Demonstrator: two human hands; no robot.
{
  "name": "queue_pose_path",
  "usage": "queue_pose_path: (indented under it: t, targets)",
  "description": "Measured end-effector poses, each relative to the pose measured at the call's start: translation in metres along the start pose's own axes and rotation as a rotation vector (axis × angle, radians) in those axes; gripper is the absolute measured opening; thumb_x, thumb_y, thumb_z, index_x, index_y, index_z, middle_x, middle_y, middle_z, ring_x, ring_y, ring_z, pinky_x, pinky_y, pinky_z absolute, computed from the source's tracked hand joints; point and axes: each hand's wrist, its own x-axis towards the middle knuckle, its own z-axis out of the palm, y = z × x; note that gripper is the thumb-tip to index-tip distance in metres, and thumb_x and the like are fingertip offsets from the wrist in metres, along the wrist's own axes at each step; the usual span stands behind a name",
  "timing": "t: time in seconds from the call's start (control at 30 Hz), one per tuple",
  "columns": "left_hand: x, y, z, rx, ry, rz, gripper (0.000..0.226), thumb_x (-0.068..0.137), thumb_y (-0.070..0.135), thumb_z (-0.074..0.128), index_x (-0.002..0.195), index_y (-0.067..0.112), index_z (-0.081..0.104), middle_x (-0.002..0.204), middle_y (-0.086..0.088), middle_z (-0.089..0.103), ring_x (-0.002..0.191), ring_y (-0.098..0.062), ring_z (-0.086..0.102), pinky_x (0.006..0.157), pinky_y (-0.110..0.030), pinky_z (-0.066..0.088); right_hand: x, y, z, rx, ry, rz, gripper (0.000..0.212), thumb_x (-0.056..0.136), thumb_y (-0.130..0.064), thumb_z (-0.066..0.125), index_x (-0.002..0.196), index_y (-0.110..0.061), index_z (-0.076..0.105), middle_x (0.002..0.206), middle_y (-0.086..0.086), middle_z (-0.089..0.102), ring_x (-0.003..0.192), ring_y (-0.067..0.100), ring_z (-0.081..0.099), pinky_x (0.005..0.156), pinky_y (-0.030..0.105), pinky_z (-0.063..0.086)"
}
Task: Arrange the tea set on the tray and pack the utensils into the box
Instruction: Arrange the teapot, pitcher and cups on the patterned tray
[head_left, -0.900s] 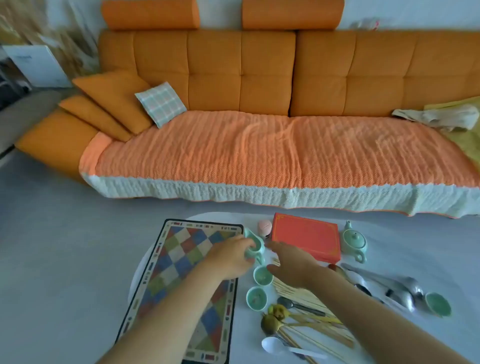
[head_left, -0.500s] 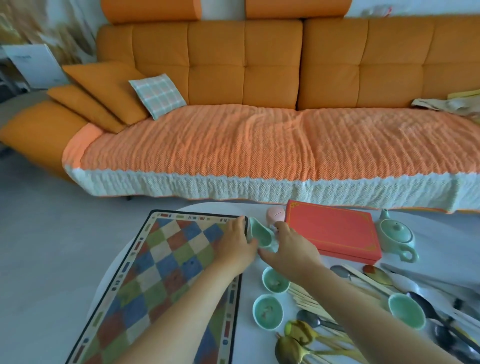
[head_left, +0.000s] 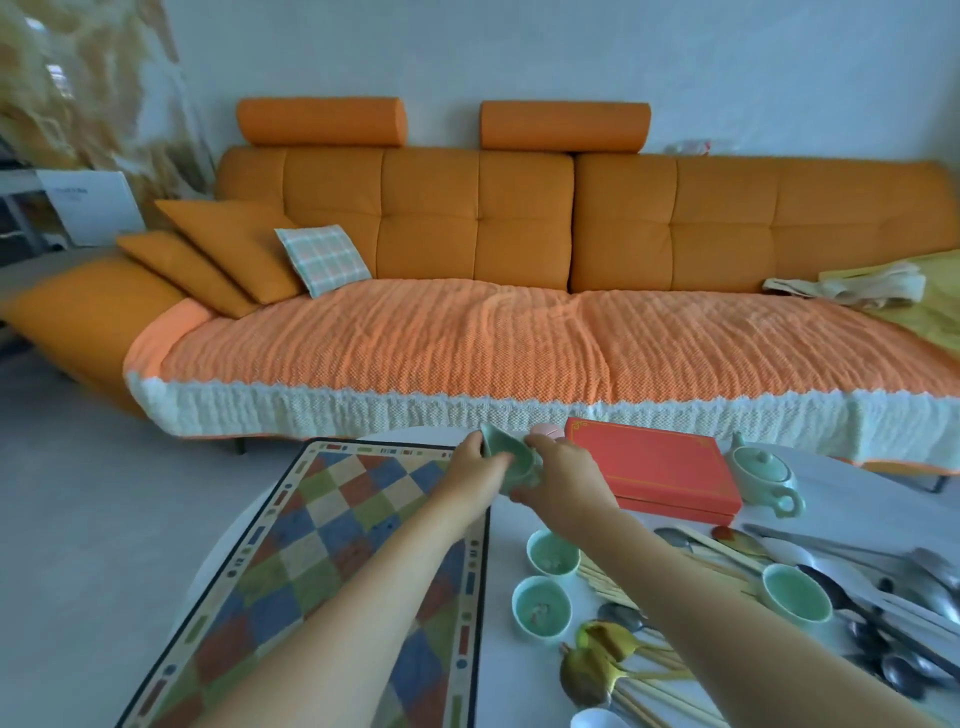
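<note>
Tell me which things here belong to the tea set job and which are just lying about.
Job: green pitcher gripped by left hand and right hand, checkered tray, red box, teapot, three cups, spoons, chopsticks.
Lying about: sofa, plaid cushion.

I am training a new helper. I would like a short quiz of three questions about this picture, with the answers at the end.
1. True or false: the red box is closed.
2. What do the left hand and the right hand hold together? A) a spoon B) the green pitcher C) a pair of chopsticks
3. How many small green cups stand on the table, outside the checkered tray?
Key: 1 true; 2 B; 3 three.
</note>
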Motion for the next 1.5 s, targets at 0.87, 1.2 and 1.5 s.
queue_pose_path:
  t: [0.87,1.2,1.5]
  targets:
    - [-0.008,-0.103,-0.180,0.232,0.232,0.083,0.044,0.066,0.025,0.090,0.088,0.028,0.051,0.089,0.003,0.063,0.078,-0.009,0.060,0.066,-0.031,0.049,0.064,-0.124,0.143,-0.024,-0.341,-0.271,0.077,0.091,-0.035,0.068,0.155,-0.024,0.026,0.149,0.005,0.037,0.133,0.027,0.042,0.108,0.041,0.039]
    - [0.044,-0.123,-0.205,0.311,0.256,0.080,0.073,0.062,0.055,0.084,0.121,0.029,0.050,0.115,0.010,0.055,0.097,-0.008,0.058,0.082,-0.039,0.055,0.118,-0.142,0.151,-0.216,-0.364,-0.352,0.079,0.092,-0.036,0.062,0.156,-0.027,0.018,0.152,0.004,0.034,0.134,0.029,0.037,0.108,0.048,0.037]
    - [0.035,-0.115,-0.195,0.441,0.240,-0.002,0.075,0.054,0.068,0.078,0.111,0.029,0.047,0.109,0.013,0.055,0.094,-0.008,0.058,0.079,-0.040,0.054,0.111,-0.135,0.138,-0.241,-0.388,-0.353,0.079,0.091,-0.028,0.064,0.155,-0.036,0.019,0.152,0.001,0.040,0.139,0.027,0.033,0.111,0.047,0.031]
